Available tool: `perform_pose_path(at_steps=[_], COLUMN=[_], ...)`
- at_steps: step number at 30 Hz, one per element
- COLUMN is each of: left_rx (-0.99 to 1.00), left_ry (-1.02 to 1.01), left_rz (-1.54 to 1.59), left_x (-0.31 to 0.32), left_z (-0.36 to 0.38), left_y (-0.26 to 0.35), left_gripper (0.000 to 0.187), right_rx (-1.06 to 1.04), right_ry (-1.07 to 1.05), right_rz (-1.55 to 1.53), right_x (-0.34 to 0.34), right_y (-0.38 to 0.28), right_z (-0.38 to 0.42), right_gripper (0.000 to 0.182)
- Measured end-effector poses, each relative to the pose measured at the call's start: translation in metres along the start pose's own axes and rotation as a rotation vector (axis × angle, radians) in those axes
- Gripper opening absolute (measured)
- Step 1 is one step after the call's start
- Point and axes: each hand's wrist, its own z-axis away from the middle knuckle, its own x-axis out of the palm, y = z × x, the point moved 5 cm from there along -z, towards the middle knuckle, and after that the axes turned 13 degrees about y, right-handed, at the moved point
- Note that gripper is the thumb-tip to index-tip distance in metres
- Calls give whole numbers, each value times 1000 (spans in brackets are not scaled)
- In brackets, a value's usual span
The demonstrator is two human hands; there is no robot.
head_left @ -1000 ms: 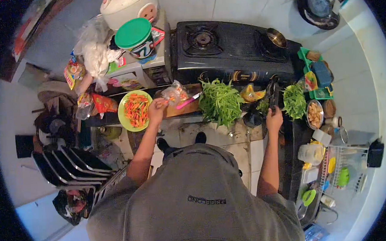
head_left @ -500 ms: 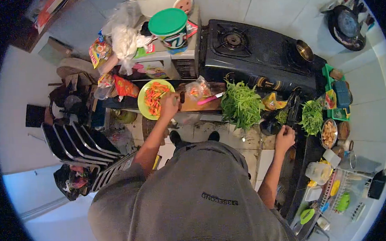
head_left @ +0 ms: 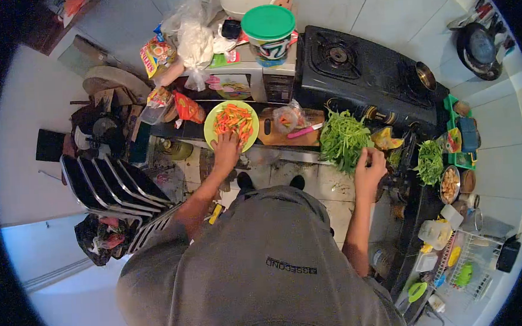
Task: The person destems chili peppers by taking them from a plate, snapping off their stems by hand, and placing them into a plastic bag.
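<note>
Left grip [head_left: 225,148] clamps the near rim of the green plate [head_left: 212,119] of chillies, steadying it at the counter edge just left of the cutting board [head_left: 283,140]. Right grip [head_left: 367,161] pinches the leafy greens [head_left: 342,139] heaped just right of the board, fingers curled into the stems. Pink knife [head_left: 305,131] lies on the board, untouched.

Counter crowded: green plate [head_left: 213,115], cutting board [head_left: 271,137] with bag [head_left: 287,117] and pink knife [head_left: 305,130], leafy greens [head_left: 343,141] side by side. Stove top [head_left: 362,71] behind lies mostly bare; small pot [head_left: 425,75] at corner.

Left hand [head_left: 227,148]: on the green plate [head_left: 213,125] (chillies [head_left: 234,119] heaped on it)
Right hand [head_left: 369,165]: touching greens [head_left: 342,139]
</note>
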Motion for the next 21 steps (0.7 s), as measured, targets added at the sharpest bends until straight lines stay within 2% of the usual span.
perform_pose_path(at_steps=[3,5,13,20,21], left_rx=[1,-16,126,151,84], left_ry=[-78,-109,91,107,41], left_rz=[-38,-19,86,217,314], left_x=[-2,0,9,26,27], left_z=[4,3,4,5,4], left_y=[-1,-4,-12,-20,-23], left_gripper=[45,42,30,25,26], right_rx=[-48,-23,-41,-56,-72], right_ry=[-8,-92,-123,-164,-156], right_rz=[-18,-89,-159,-119,-147], right_x=[6,12,20,27,29], right_y=[-35,-53,-110,-146,-151], right_z=[15,23,52,70,72], right_gripper=[13,12,12,12,12])
